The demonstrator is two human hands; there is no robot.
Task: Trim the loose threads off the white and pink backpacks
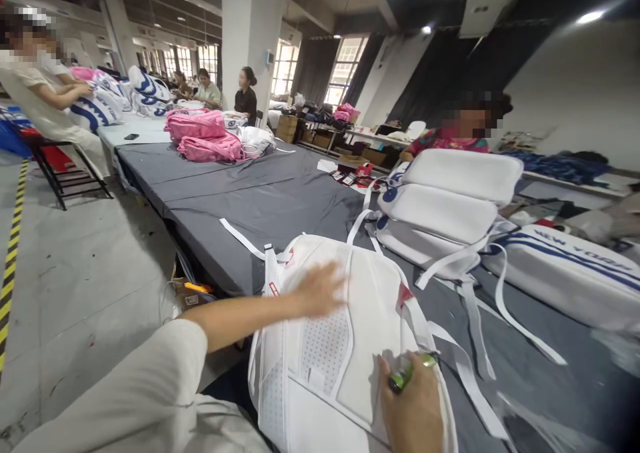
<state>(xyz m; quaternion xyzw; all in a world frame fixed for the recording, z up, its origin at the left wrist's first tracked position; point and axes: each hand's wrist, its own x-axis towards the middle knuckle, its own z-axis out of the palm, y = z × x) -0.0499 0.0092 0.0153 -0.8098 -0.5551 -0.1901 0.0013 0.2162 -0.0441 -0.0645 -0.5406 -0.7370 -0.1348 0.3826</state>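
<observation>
**Head view: hands on a white backpack**

Left hand (320, 288) lies flat, fingers spread, on the backpack (345, 346) at the grey table's (260, 206) near edge. At five o'clock, the right hand (413, 400) pinches a green lighter (403, 375).

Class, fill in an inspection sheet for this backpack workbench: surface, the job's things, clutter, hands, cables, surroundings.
Surface: long table under grey cloth.
Job's things: white backpack lying back panel up, straps loose.
Clutter: stacked white backpacks, pink bags, small red items.
Hands: left hand flat on the backpack; right hand on it, gripping a small green tool.
Cables: nothing seen.
Surroundings: seated workers along the tables, pillar, windows, hazard-striped floor edge.
</observation>
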